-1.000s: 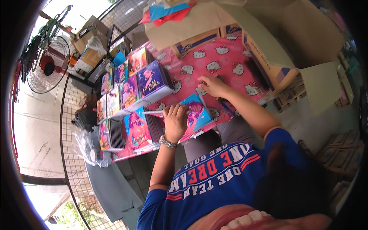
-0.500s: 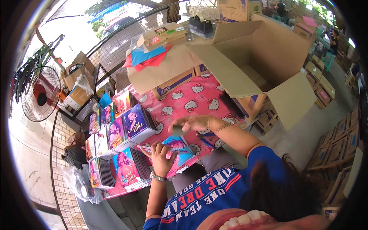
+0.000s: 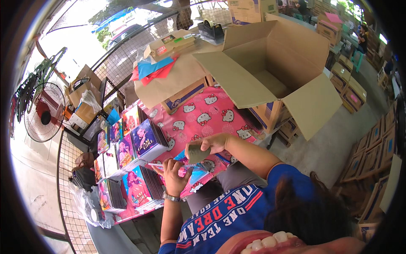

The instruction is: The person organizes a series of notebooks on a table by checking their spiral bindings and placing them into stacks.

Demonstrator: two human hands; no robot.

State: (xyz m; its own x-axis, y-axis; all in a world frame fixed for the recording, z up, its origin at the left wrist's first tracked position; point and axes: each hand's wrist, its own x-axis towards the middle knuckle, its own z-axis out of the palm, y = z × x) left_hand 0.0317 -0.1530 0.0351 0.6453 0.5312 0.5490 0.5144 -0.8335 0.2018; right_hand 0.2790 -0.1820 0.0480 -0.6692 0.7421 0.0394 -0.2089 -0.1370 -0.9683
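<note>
My left hand, a metal watch on its wrist, is closed on the raised edge of a thin notebook, just left of a colourful blue and pink notebook cover. Pinched in my right hand is a small, flat, grey-green piece, held close above that cover; its kind is unclear. Stacks of glossy notebooks stand on the left of the table, among them a purple-covered stack and a pink and blue one.
A large open carton stands beyond my right hand, its flaps spread. Blue and red sheets lie on brown cardboard at the far side. A pink patterned cloth covers the table. A fan stands at the left.
My right hand has come down with the grey-green piece, nearer the cover and my left hand. My left hand has shifted slightly left. The whole view has shifted a little.
</note>
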